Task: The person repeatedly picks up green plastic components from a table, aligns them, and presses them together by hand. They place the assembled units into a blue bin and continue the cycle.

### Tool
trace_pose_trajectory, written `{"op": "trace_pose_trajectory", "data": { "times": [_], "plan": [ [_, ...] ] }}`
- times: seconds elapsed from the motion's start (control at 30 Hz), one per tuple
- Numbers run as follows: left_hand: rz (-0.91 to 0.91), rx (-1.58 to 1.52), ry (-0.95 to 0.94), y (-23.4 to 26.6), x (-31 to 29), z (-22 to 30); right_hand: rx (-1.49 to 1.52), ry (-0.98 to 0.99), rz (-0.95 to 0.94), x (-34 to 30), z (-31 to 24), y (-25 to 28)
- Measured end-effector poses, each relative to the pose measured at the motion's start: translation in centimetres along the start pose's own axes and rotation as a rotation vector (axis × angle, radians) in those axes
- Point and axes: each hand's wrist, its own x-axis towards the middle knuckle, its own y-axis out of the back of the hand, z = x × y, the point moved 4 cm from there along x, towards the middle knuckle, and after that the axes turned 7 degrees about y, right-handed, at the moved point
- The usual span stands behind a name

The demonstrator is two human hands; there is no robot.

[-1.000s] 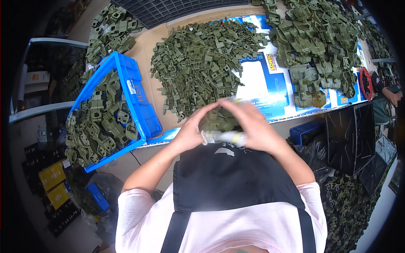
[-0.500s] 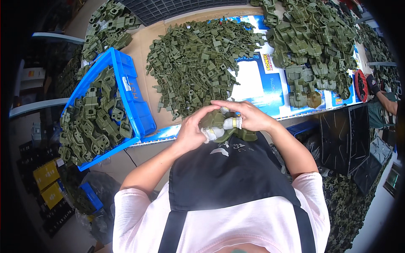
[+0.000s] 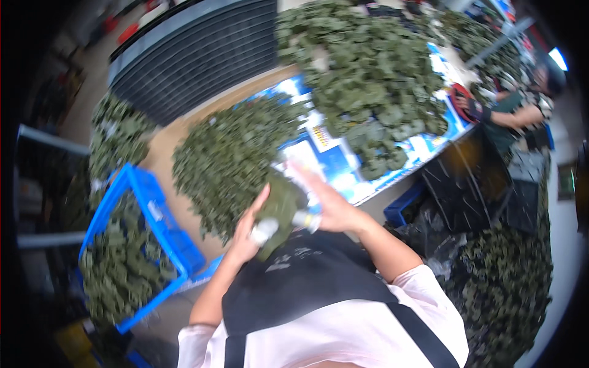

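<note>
An olive-green moulded plastic part (image 3: 280,205) is held between my hands in front of my apron, blurred by motion. My left hand (image 3: 247,230) grips its left side, the thumb wrapped in a white covering. My right hand (image 3: 331,205) is at its right side, its white-wrapped thumb against the part and its fingers stretched forward along it; the fingertips are smeared. Just beyond my hands lies a heap of small green plastic pieces (image 3: 227,159) on the table.
At the left stands a blue crate (image 3: 178,245) of green parts. Larger green parts (image 3: 374,86) are piled at the back right. Behind the table edge is a stack of black trays (image 3: 202,61). A person (image 3: 515,116) works at the far right, a hand near a red ring-shaped thing (image 3: 460,103).
My view has swung to the right, bringing the person at the right more into sight. The green part now stands more upright between my hands, and my right hand's fingers have straightened.
</note>
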Motion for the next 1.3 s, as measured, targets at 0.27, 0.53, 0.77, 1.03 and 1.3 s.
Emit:
{"op": "trace_pose_trajectory", "data": {
  "times": [0.27, 0.53, 0.77, 1.03, 1.3],
  "plan": [
    [-0.164, 0.422, 0.043, 1.2, -0.7, 0.8, 0.155, -0.213, -0.101, -5.0, 2.6, 0.0],
    [-0.019, 0.108, 0.143, 1.5, -1.8, -1.1, 0.499, -0.433, 0.152, -10.2, 4.2, -1.4],
    [0.15, 0.132, 0.097, 0.3, 0.8, 0.4, 0.209, -0.235, 0.158, -6.6, 5.3, 4.2],
    [0.549, 0.692, 0.168, 11.8, -3.1, 2.4, -1.163, -0.207, 0.575, 4.2, 17.8, 28.4],
    [1.205, 0.213, 0.454, 25.4, -19.2, -5.7, -1.373, -0.272, 0.15, 3.2, 34.9, 37.9]
  ]
}}
